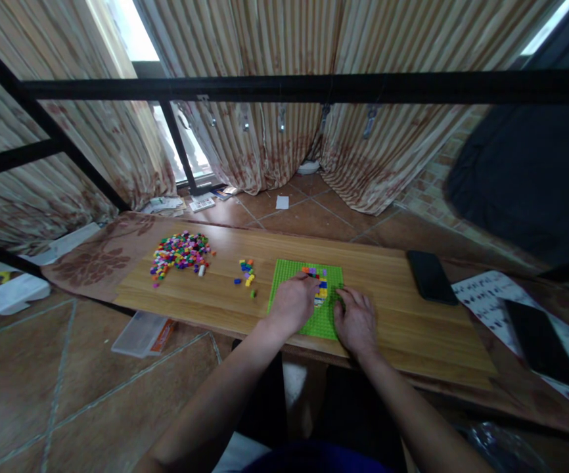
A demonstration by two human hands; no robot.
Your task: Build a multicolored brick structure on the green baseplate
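A green studded baseplate lies on the wooden board in front of me. Small building bricks in orange, purple, blue, yellow and white form a patch on its upper middle. My left hand reaches over the plate with its fingertips pinched together at the left side of that patch. Whatever is between those fingertips is hidden. At the plate's right edge rests my right hand, fingers loosely bent and thumb apart, with nothing visible in it. A few loose bricks lie left of the plate, a green brick nearest.
A large heap of mixed bricks covers the board's left part. Toward the right are a black phone, a printed sheet and a dark flat device. A clear plastic box is on the floor. A black rail crosses ahead.
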